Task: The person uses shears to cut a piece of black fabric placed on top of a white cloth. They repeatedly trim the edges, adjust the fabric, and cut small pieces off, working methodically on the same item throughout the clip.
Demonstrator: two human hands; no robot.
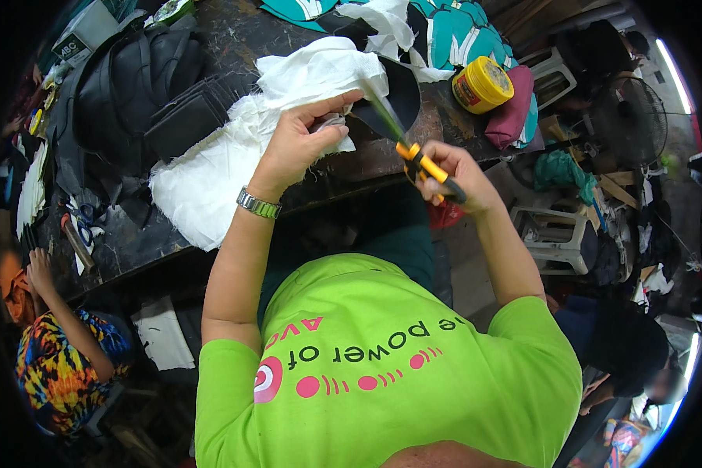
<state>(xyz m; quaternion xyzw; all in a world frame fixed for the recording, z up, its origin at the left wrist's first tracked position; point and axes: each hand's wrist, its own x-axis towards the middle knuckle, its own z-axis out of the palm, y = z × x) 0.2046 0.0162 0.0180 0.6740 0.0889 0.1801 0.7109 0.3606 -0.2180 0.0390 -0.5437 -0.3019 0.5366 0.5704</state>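
My right hand point(456, 173) grips a pair of scissors point(413, 156) by its yellow and black handles. Blurred by motion, the blades point up and to the left, close to my left fingertips. My left hand point(304, 140), with a watch on its wrist, pinches a bit of white cloth point(335, 122) between thumb and fingers. More white cloth point(210, 171) with frayed edges lies under and around that hand, partly over the table edge. Just beyond the blades a black curved piece point(402, 97) rests on the dark table point(234, 39).
Black cut pieces point(136, 86) are heaped at the left. Beyond my right hand stand a yellow tub point(482, 84) and a maroon piece point(510, 108). Teal and white pieces point(460, 31) lie at the far side. A person in a colourful shirt point(70, 363) is at the lower left.
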